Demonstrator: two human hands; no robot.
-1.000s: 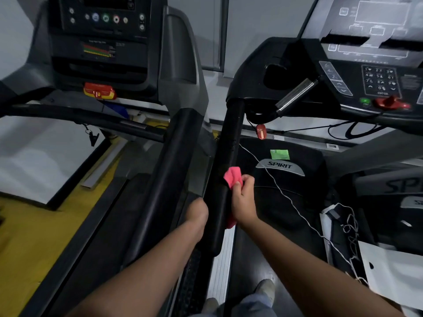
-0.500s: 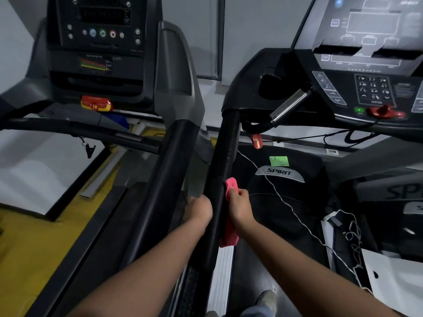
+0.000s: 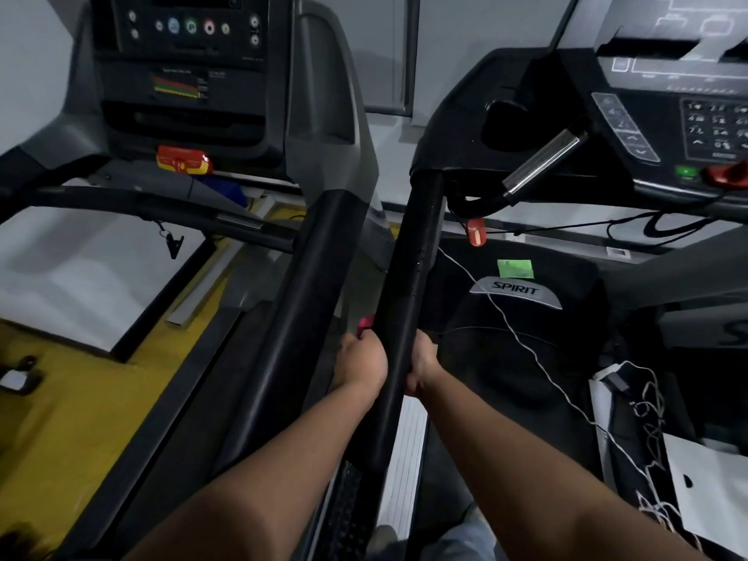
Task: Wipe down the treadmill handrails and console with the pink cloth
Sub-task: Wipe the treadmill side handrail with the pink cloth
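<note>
The black handrail [image 3: 409, 277] of the right treadmill runs down the middle toward me. My left hand [image 3: 362, 362] curls against its left side, and an end of the pink cloth [image 3: 366, 323] sticks out just above its fingers. On the rail's right side, my right hand [image 3: 423, 360] has its fingers tucked under the rail, with a sliver of pink at its heel. Most of the cloth is hidden behind the rail. The console [image 3: 647, 115] with its keypad is at the upper right.
A second treadmill's handrail [image 3: 311, 277] runs close on the left, below its own console [image 3: 182, 54]. A red safety key [image 3: 475, 232] on a white cord hangs over the Spirit motor cover [image 3: 516, 291]. Tangled cables and white sheets [image 3: 647, 398] lie on the right.
The cloth moved from the rail's right side to show on its left. My left hand slid up the rail to the cloth. My head moved closer and lower.
</note>
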